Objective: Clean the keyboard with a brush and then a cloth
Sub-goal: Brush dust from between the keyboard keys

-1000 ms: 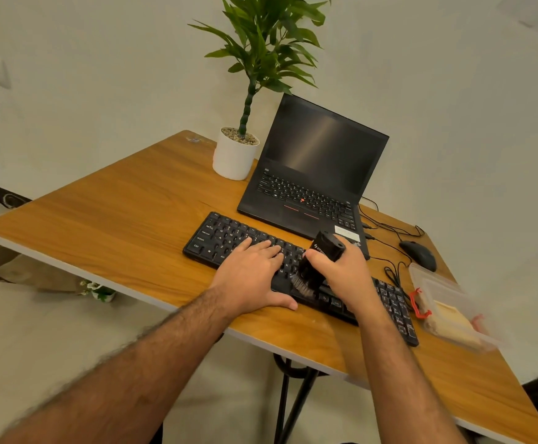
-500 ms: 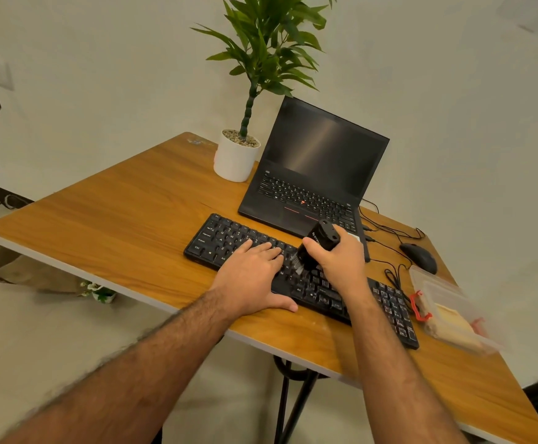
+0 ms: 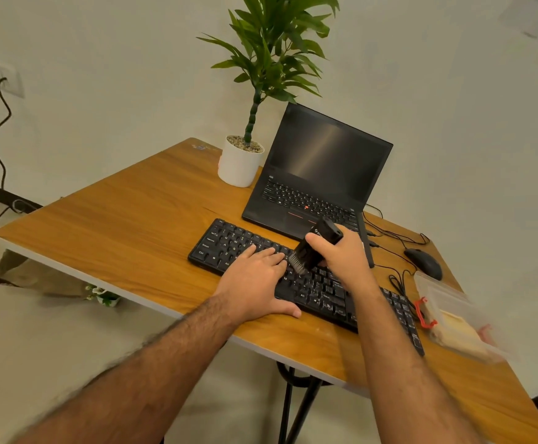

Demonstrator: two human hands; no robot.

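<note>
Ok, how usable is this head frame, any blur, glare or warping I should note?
Head view: warm, dim lighting; wide-angle warping bends the table edge and walls. Motion blur smears the forearms and the clear plastic container at the right edge. A soft reflection streaks the dark laptop screen. The brush in the right hand and the keyboard under the left hand stay readable.
</note>
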